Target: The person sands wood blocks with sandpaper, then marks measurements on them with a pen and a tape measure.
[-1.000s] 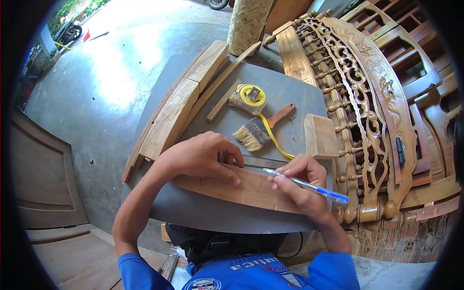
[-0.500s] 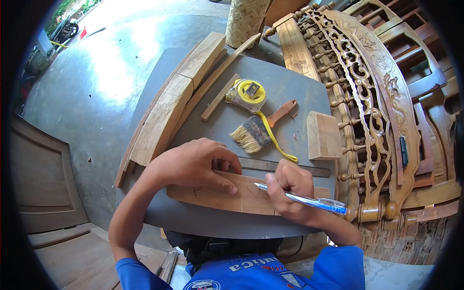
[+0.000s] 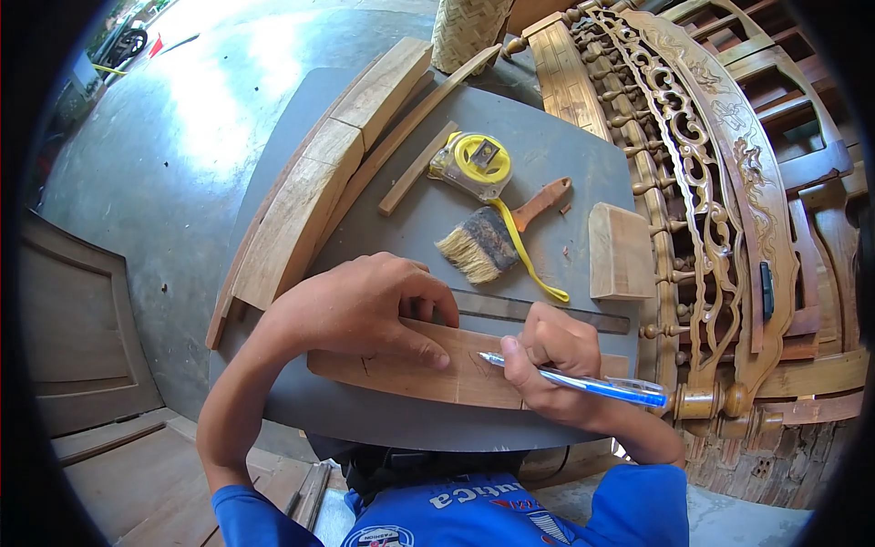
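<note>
A curved wooden board (image 3: 410, 374) lies near the front edge of a grey table (image 3: 547, 155). My left hand (image 3: 360, 305) presses flat on the board's left half, thumb stretched along its face. My right hand (image 3: 547, 365) grips a blue pen (image 3: 583, 383) with its tip touching the board's middle, beside faint pen marks. A dark metal ruler (image 3: 538, 310) lies just behind the board, partly under my fingers.
Behind the ruler lie a paintbrush (image 3: 497, 232), a yellow tape measure (image 3: 474, 164) with its tape pulled out, a wood block (image 3: 620, 251), a thin stick (image 3: 415, 169) and long curved wood pieces (image 3: 310, 182). Carved wooden furniture (image 3: 702, 182) stands along the table's right side.
My right hand has come down from above the ruler, and the pen tip now rests on the board. My left hand has stayed pressed on the board.
</note>
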Tool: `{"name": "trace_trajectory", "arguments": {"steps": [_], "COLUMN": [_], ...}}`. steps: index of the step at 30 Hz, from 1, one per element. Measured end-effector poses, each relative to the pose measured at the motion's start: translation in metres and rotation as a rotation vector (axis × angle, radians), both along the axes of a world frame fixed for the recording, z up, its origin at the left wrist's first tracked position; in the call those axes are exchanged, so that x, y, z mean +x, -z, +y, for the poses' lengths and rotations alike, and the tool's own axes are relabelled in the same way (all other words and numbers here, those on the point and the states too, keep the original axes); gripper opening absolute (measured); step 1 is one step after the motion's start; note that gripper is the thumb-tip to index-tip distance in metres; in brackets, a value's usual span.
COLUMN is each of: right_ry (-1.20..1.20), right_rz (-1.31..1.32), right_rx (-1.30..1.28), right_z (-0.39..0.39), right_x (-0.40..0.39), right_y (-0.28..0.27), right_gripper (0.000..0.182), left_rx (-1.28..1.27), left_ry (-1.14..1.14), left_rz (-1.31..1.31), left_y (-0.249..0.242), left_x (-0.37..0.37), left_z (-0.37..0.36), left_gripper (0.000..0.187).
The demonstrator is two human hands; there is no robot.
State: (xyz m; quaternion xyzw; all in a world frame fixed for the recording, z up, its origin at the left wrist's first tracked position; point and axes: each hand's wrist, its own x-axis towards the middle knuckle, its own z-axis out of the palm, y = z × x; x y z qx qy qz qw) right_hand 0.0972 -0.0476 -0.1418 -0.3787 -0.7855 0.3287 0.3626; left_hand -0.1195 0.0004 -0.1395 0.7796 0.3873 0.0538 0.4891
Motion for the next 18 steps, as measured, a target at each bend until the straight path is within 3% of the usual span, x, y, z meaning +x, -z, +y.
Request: {"name": "trace_trajectory", "arguments": {"steps": [10, 16, 18], "right_ry": [0.029, 0.135, 0.048], "right_rz": [0.048, 0.036, 0.062], "right_rx": [-0.002, -0.161, -0.175], "right_z": [0.001, -0.010, -0.005], "right_x": [0.003, 0.011, 0.012], "right_y": [-0.001, -0.009, -0.009], "right_gripper": [0.033, 0.033, 0.033], "left_rx": [-0.005, -0.048, -0.074], "left_ry": [-0.012, 0.023, 0.041], "left_rz": [0.039, 0.033, 0.067], "left_y": [-0.001, -0.003, -0.006], "left_x": [0.000, -0.003, -0.001], "left_z": [0.000, 0.000, 0.001], "left_gripper": [0.042, 0.041, 0.041]}}
